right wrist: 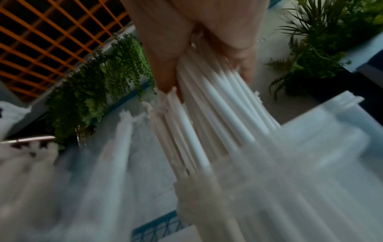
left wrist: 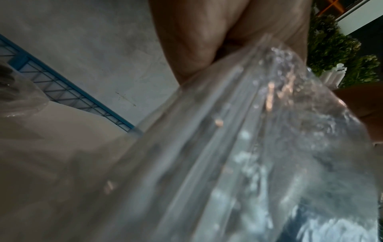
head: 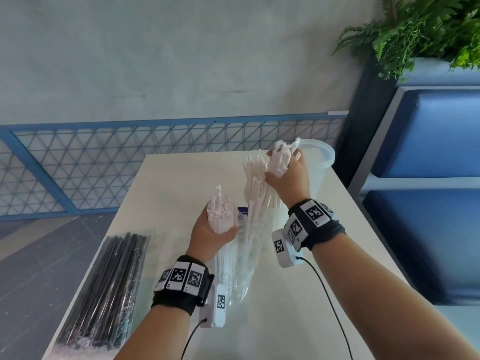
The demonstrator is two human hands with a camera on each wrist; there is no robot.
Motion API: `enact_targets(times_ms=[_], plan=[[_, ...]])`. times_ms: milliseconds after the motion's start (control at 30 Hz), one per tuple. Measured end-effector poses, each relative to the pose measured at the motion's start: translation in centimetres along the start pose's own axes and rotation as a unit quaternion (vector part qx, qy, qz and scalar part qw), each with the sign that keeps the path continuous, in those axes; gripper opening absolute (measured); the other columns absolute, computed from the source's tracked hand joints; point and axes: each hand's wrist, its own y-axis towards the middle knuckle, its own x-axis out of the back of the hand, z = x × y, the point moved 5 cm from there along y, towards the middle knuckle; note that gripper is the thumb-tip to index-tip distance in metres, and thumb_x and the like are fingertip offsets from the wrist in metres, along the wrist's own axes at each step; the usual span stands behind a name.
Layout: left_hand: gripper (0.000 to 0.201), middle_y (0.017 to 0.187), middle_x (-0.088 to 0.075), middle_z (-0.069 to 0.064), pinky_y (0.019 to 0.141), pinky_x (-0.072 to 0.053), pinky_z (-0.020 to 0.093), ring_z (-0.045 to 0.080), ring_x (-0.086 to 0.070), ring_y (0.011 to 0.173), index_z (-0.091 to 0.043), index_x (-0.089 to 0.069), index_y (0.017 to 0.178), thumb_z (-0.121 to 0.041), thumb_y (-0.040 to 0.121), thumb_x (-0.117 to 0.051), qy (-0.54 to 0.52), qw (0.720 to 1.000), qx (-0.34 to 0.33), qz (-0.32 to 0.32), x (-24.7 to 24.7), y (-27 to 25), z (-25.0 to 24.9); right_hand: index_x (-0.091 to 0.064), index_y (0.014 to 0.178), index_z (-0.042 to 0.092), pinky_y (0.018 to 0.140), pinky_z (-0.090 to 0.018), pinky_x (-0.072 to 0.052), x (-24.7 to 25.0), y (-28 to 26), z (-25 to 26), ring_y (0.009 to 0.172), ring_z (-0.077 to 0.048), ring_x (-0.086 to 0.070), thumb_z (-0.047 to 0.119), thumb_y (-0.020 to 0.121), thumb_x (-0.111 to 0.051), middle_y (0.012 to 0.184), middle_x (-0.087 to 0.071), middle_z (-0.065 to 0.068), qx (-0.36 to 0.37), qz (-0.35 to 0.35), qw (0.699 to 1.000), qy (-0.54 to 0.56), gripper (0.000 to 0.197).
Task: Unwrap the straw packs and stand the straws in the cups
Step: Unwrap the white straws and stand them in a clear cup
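Note:
My left hand (head: 213,235) grips a bundle of white wrapped straws (head: 220,216) by its upper end. The bundle's lower part sits in a clear plastic pack (head: 233,271) that hangs down to the table. In the left wrist view the fingers (left wrist: 196,42) close on this clear wrap (left wrist: 248,131). My right hand (head: 288,178) holds a second bunch of white straws (head: 279,159) raised beside a tall clear cup (head: 322,157). In the right wrist view the fingers (right wrist: 165,49) curl round those straws (right wrist: 217,106), with the cup (right wrist: 331,131) to the right. More white straws (head: 255,178) stand between my hands.
A sealed pack of black straws (head: 109,289) lies along the left edge of the pale table (head: 298,320); it also shows in the left wrist view (left wrist: 10,85). Behind the table runs a blue mesh railing (head: 130,162). A blue bench (head: 428,178) and a plant (head: 428,29) stand to the right.

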Motion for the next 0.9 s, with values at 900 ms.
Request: enact_targets(times_ms=[900], plan=[[0.074,0.112,-0.069,-0.002,0.089,-0.053,0.031,0.013,-0.065,0.105,-0.026,-0.054,0.119,-0.026,0.053,-0.087,-0.062,0.995,0.005,0.073,0.6,-2.4,0.3,-0.053,0.114,0.008,0.089,-0.028,-0.050,-5.8,-10.5,0.3,0.100,-0.017,-0.062,0.024,0.087,-0.061,0.108,-0.064,-0.006,0.023,0.206,0.976,0.069,0.033]])
